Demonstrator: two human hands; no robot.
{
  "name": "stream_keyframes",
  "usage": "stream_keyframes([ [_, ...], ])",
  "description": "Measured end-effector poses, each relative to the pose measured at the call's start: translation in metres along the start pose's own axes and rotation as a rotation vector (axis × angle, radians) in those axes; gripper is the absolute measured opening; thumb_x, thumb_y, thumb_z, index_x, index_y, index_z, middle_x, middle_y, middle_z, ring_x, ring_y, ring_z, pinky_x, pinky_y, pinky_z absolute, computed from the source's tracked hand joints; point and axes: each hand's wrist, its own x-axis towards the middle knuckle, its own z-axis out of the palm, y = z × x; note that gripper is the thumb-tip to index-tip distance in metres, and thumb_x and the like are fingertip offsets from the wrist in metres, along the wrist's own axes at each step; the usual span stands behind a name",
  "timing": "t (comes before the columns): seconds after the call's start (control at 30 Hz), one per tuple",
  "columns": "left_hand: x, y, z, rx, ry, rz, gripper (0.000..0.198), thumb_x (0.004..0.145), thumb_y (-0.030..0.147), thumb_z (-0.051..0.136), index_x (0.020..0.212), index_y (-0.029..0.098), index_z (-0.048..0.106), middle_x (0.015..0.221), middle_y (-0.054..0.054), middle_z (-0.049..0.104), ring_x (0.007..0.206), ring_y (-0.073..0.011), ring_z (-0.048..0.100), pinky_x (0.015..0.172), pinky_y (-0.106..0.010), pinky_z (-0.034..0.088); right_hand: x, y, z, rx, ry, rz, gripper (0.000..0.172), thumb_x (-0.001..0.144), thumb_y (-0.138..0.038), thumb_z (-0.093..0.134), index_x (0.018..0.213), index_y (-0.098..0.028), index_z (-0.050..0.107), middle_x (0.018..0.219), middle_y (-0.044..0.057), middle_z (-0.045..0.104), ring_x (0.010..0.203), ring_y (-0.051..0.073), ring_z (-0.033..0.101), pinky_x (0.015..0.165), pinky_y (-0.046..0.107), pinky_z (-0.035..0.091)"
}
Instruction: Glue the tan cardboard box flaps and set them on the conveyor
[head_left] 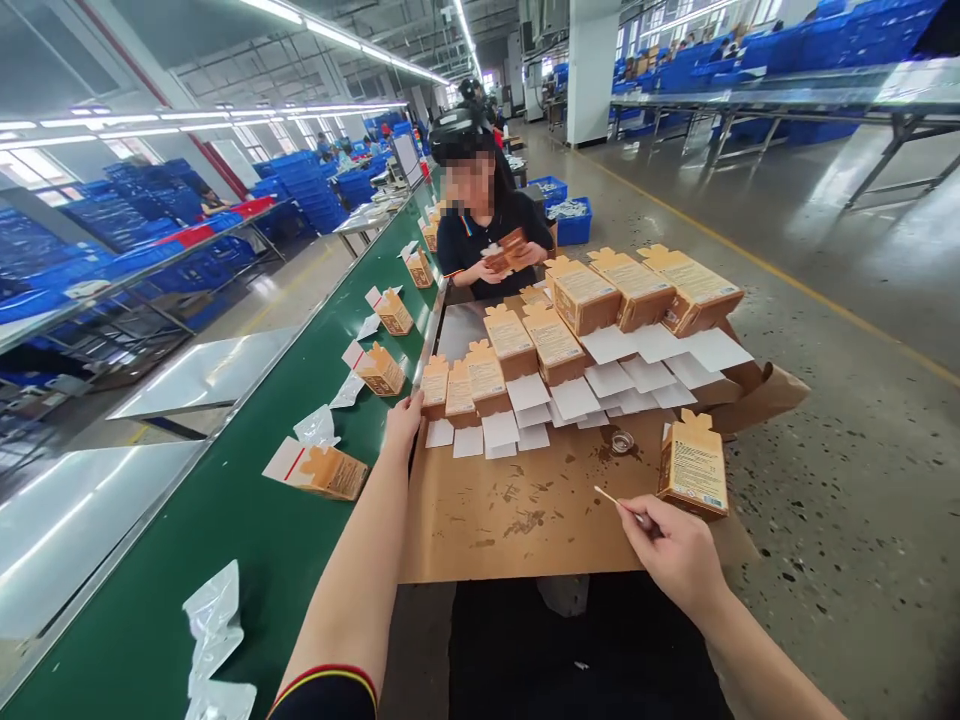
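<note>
My right hand (671, 555) pinches a thin wooden swab (615, 505) above a brown cardboard sheet (510, 520). Just beyond its tip stands a small metal dish (621, 442) on a dark-stained patch. A kraft-brown carton (694, 470) with a shaped top flap lies to the right of the swab. My left hand (405, 420) holds nothing and rests at the sheet's left edge, close to a carton (434, 382). Several more cartons (553, 342) stand in rows at the far side of the sheet, with white paper slips (574, 398) laid out in front of them.
A green conveyor belt (247, 510) runs along my left, carrying spaced cartons and clear plastic wrappers (214, 630). Across the sheet, a co-worker (480, 225) wearing a head camera holds a carton. Blue crates (574, 222) and long workbenches fill the hall behind.
</note>
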Motion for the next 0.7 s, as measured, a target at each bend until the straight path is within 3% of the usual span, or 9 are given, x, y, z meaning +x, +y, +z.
stream_keyframes([
  [0.07,0.007,0.003,0.008,0.031,-0.034,-0.024,0.029,0.088,0.051,0.083,0.092,0.023,0.079,0.106,-0.021,0.086,0.120,-0.0454,0.081,0.106,-0.054,0.064,0.021,0.008,-0.005,-0.108,-0.017,0.002,0.041,0.116,-0.045,0.060,0.082,-0.027,0.076,0.060,-0.002,0.062,0.051,0.016,0.059,0.056,0.028,0.047],
  [0.13,0.002,-0.001,0.001,0.045,-0.035,-0.032,0.031,0.091,0.054,0.080,0.095,0.023,0.080,0.102,-0.019,0.086,0.123,-0.0455,0.080,0.106,-0.054,0.064,0.043,0.018,-0.011,-0.209,-0.081,0.037,0.033,0.111,-0.040,0.061,0.084,-0.028,0.075,0.062,-0.001,0.063,0.054,0.018,0.060,0.058,0.029,0.042],
  [0.27,-0.031,-0.026,-0.044,0.005,0.020,-0.039,0.047,0.099,0.066,0.067,0.110,0.023,0.079,0.108,-0.016,0.086,0.128,-0.0411,0.081,0.107,-0.051,0.067,0.080,0.033,-0.014,-0.351,-0.243,0.138,0.022,0.103,-0.028,0.066,0.082,-0.026,0.072,0.064,0.000,0.065,0.058,0.018,0.057,0.059,0.030,0.032],
  [0.33,-0.058,-0.047,-0.070,-0.147,-0.008,-0.058,0.055,0.093,0.072,0.076,0.116,0.022,0.078,0.115,-0.015,0.088,0.122,-0.0383,0.084,0.103,-0.050,0.069,0.091,0.035,-0.009,-0.414,-0.297,0.166,0.022,0.102,-0.024,0.070,0.080,-0.025,0.070,0.064,0.001,0.064,0.058,0.017,0.053,0.060,0.031,0.028],
  [0.43,-0.110,-0.082,-0.094,-0.458,-0.181,-0.117,0.074,0.068,0.068,0.104,0.121,0.022,0.082,0.131,-0.018,0.089,0.123,-0.0416,0.086,0.105,-0.052,0.072,0.101,0.035,-0.003,-0.510,-0.359,0.192,0.026,0.101,-0.017,0.077,0.078,-0.024,0.067,0.064,0.001,0.065,0.058,0.017,0.055,0.064,0.032,0.029],
  [0.5,-0.144,-0.100,-0.096,-0.544,-0.295,-0.171,0.084,0.056,0.063,0.114,0.124,0.022,0.085,0.139,-0.020,0.089,0.130,-0.0460,0.085,0.111,-0.056,0.071,0.105,0.035,-0.005,-0.555,-0.391,0.200,0.026,0.102,-0.016,0.078,0.079,-0.024,0.069,0.065,0.003,0.069,0.061,0.019,0.061,0.067,0.033,0.032],
  [0.57,-0.172,-0.109,-0.089,-0.566,-0.354,-0.217,0.087,0.055,0.060,0.117,0.126,0.021,0.086,0.144,-0.022,0.087,0.136,-0.0477,0.084,0.117,-0.059,0.069,0.105,0.036,-0.012,-0.558,-0.389,0.199,0.022,0.103,-0.017,0.077,0.082,-0.023,0.073,0.068,0.005,0.074,0.065,0.022,0.065,0.068,0.034,0.035],
  [0.7,-0.201,-0.108,-0.061,-0.592,-0.349,-0.207,0.093,0.054,0.057,0.119,0.132,0.021,0.083,0.146,-0.022,0.086,0.139,-0.0466,0.082,0.123,-0.061,0.065,0.079,0.028,-0.015,-0.442,-0.332,0.150,0.023,0.108,-0.024,0.067,0.088,-0.025,0.080,0.070,0.005,0.077,0.064,0.022,0.068,0.063,0.034,0.039],
])
